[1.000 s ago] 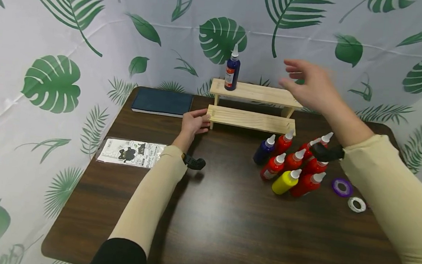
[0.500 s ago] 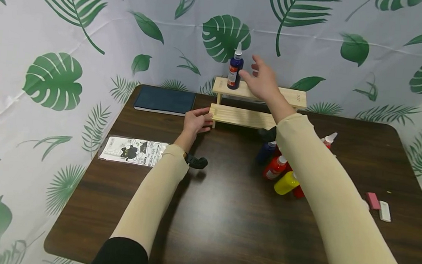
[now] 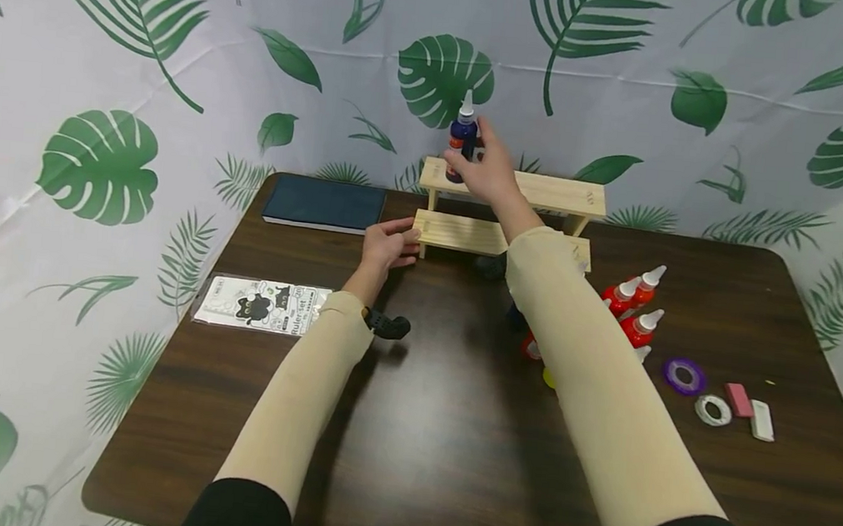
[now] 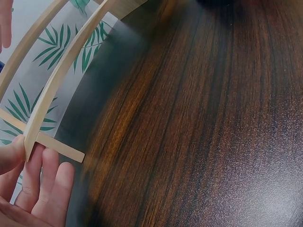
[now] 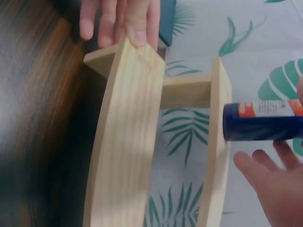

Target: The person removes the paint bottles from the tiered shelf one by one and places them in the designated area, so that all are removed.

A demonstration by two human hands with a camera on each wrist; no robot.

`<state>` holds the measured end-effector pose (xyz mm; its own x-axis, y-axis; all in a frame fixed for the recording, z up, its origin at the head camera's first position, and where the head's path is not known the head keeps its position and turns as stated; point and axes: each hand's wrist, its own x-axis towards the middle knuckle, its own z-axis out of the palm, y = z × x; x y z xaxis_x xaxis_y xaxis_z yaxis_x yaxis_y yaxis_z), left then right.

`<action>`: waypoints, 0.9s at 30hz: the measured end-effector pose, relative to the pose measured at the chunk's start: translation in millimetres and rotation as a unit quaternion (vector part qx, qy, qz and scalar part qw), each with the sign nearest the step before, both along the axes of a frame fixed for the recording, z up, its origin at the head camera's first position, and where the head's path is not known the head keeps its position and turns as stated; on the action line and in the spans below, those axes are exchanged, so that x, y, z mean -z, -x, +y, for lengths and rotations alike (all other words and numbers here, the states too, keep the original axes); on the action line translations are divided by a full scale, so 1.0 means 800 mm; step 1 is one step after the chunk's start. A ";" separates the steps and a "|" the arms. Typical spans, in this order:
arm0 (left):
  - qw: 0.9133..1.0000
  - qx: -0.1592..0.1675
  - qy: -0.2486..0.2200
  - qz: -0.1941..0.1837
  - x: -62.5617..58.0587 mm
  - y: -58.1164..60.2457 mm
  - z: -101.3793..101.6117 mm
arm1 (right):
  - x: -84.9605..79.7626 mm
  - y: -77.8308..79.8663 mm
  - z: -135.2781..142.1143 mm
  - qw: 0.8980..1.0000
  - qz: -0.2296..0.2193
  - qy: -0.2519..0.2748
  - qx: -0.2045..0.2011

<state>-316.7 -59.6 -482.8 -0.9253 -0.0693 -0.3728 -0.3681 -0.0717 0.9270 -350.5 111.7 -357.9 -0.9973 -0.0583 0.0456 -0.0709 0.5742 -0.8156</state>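
Observation:
A small two-tier wooden shelf rack (image 3: 462, 231) stands at the back of the table. My left hand (image 3: 385, 246) pinches the left end of its lower tier, thumb on top and fingers beneath, as the left wrist view also shows. On the upper tier stands an upright dark blue squeeze bottle (image 5: 260, 124) with a white nozzle and a red-and-white label. My right hand (image 3: 491, 171) is round this bottle, thumb across its front and fingers behind. The right wrist view cuts off part of that grip. The bottle's base rests on the board.
Several red squeeze bottles (image 3: 642, 326) stand right of the rack, partly hidden by my right sleeve. A dark notebook (image 3: 325, 203) and a packaged ruler set (image 3: 260, 305) lie left. A purple tape roll (image 3: 683, 375), a white roll (image 3: 713, 410) and pink (image 3: 739, 400) and white (image 3: 762, 421) blocks lie right.
My right hand has moved left across the rack to the blue bottle, and its fingers now close round it. The left hand keeps its place on the lower tier.

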 end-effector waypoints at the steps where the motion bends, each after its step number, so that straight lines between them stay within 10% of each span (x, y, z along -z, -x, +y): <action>1: 1.000 0.000 -0.001 0.003 0.000 0.000 -0.001 | 0.001 0.000 -0.002 1.000 0.005 -0.006 0.005; 9: 1.000 0.004 -0.006 0.001 0.001 0.000 -0.003 | 0.008 -0.007 -0.017 0.996 0.058 -0.046 0.059; 16: 1.000 0.004 -0.004 -0.002 0.003 0.000 -0.001 | -0.004 -0.030 -0.022 0.998 0.036 0.029 0.050; 27: 1.000 0.001 0.003 0.000 0.001 0.000 -0.001 | -0.066 -0.186 -0.001 0.975 0.153 0.161 0.000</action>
